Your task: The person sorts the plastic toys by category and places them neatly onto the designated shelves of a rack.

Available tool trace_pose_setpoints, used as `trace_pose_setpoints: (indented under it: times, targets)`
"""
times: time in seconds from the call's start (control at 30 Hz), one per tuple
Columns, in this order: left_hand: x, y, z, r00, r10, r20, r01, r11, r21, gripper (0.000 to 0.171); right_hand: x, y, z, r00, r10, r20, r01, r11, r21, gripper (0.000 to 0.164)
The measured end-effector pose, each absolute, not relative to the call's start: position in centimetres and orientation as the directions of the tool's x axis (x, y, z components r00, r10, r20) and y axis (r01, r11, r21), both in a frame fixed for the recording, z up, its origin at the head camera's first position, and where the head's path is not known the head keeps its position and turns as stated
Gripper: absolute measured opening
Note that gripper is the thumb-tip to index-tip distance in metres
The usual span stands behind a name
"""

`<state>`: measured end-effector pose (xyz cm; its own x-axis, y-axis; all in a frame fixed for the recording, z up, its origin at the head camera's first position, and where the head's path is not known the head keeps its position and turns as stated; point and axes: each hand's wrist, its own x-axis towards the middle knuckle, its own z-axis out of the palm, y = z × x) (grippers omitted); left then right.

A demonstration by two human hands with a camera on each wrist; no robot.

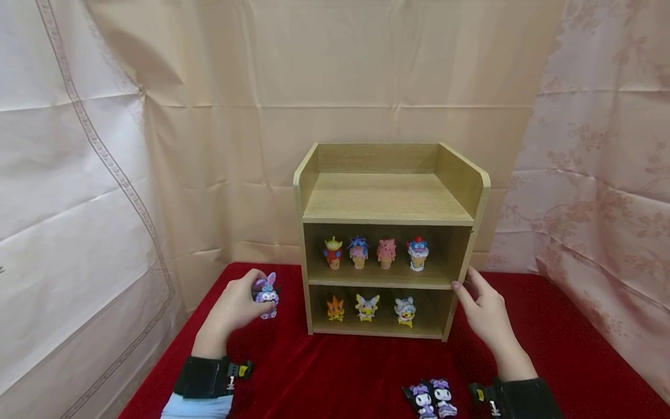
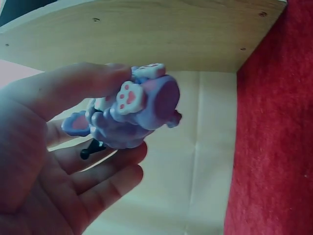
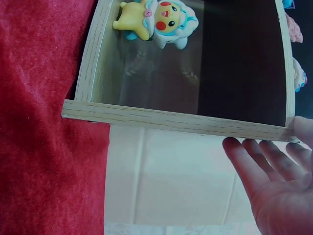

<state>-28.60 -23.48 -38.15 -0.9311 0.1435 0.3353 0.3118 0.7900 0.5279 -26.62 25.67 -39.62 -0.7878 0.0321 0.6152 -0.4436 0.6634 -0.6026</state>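
Observation:
My left hand (image 1: 239,307) pinches a purple rabbit figurine (image 1: 267,295) between thumb and fingers, above the red cloth left of a wooden shelf (image 1: 387,221). In the left wrist view the figurine (image 2: 146,107) shows its round base and white feet with pink paw marks. My right hand (image 1: 484,308) holds the shelf's right side panel, thumb at the front edge and fingertips against the outer face. Several ice-cream-cone figurines (image 1: 386,254) stand on the middle level. On the bottom level are an orange figurine (image 1: 335,308) and two yellow ones in pale hoods (image 1: 367,308).
Two purple-and-white figurines (image 1: 442,398) lie on the red cloth (image 1: 335,378) at the front, near my right wrist. The shelf's top level (image 1: 387,198) has raised side and back walls. A beige curtain (image 1: 335,70) hangs behind, with patterned cloth (image 1: 602,174) at the right.

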Motion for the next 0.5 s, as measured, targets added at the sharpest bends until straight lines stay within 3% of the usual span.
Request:
trace_pose_setpoints:
  times: [0.27,0.5]
  targets:
    - [-27.7,-23.0,-36.8,-0.875,0.147,0.462,0.388,0.783,0.486,0.062,-26.6,25.6,-39.6,-0.788,0.028,0.615,-0.445,0.663,-0.602,0.049]
    - [-26.8,-22.6,-35.7,-0.836,0.174,0.520,0.444,0.772,0.455,0.059,-26.6,25.7,-39.7,-0.786,0.028,0.618,-0.447,0.665,-0.598,0.050]
